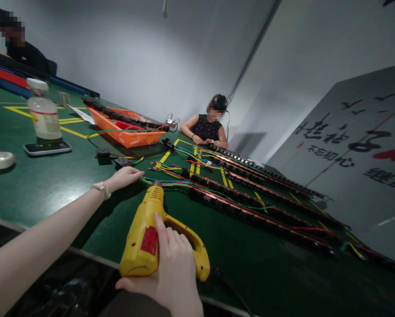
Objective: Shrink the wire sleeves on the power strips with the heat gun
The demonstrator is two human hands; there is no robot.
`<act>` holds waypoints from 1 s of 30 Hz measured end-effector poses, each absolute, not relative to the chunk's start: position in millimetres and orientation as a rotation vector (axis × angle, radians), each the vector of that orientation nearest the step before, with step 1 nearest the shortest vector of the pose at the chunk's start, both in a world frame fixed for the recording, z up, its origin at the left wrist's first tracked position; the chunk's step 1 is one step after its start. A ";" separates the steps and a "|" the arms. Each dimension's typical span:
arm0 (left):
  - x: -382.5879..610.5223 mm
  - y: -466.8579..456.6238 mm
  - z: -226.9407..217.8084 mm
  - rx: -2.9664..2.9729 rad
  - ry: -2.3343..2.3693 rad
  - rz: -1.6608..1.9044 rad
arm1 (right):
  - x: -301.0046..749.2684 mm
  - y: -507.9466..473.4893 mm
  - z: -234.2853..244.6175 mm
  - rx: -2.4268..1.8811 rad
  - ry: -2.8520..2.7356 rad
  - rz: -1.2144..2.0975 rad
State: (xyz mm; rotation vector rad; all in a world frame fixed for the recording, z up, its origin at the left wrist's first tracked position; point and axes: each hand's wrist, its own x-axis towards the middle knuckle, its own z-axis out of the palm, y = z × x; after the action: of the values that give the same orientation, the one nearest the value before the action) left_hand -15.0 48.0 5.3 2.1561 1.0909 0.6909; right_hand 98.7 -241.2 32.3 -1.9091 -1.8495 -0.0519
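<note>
My right hand (pixel 175 251) is wrapped round a yellow heat gun (pixel 139 237) with a red label. Its dark nozzle (pixel 157 183) points away from me, close to a bundle of coloured wires (pixel 171 182). At the ends of those wires, the fingers of my left hand (pixel 126 176) are pinched together; the wires run from them towards a long black and copper strip (pixel 230 207). A bracelet (pixel 101 189) circles my left wrist. Exactly how many wire ends the left fingers hold is hidden.
More long strips (pixel 270 189) lie across the green table (pixel 68 185). An orange basket (pixel 127 137), black sockets (pixel 103 156), a phone (pixel 47 148) and a bottle (pixel 44 112) stand to the left. A power cord (pixel 232 288) trails at front. One person (pixel 210 127) sits opposite, another (pixel 28 57) far left.
</note>
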 end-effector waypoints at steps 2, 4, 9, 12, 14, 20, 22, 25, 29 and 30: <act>-15.0 47.5 5.8 2.141 1.097 0.689 | 107.0 -246.7 34.5 -1.938 -1.832 -0.067; -15.1 46.9 5.8 2.131 1.095 0.695 | 115.9 -251.3 35.3 -1.962 -1.816 -0.095; -15.5 46.6 4.3 2.133 1.101 0.705 | 139.0 -258.9 28.6 -1.996 -1.768 -0.204; -15.4 46.1 4.9 2.158 1.105 0.689 | 149.3 -262.3 22.5 -2.003 -1.709 -0.278; -15.4 45.1 6.1 2.178 1.097 0.677 | 153.2 -264.4 19.9 -2.022 -1.666 -0.303; -15.7 41.9 9.0 2.213 1.105 0.663 | 153.8 -267.1 19.4 -2.026 -1.644 -0.344; -15.6 41.7 9.2 2.217 1.119 0.652 | 153.0 -266.8 20.4 -2.028 -1.643 -0.345; -15.2 41.6 9.8 2.214 1.137 0.640 | 150.9 -266.5 22.4 -2.046 -1.643 -0.335; -14.3 40.3 12.0 2.203 1.177 0.634 | 143.6 -266.8 24.6 -2.069 -1.650 -0.313; -14.1 39.8 12.6 2.201 1.186 0.635 | 140.8 -266.8 24.9 -2.068 -1.663 -0.308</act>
State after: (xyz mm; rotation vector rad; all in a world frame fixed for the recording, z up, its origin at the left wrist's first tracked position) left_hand -14.1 39.8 12.6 2.2006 1.1862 0.6354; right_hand 140.8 -266.8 24.9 -2.0677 -1.6633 -0.3078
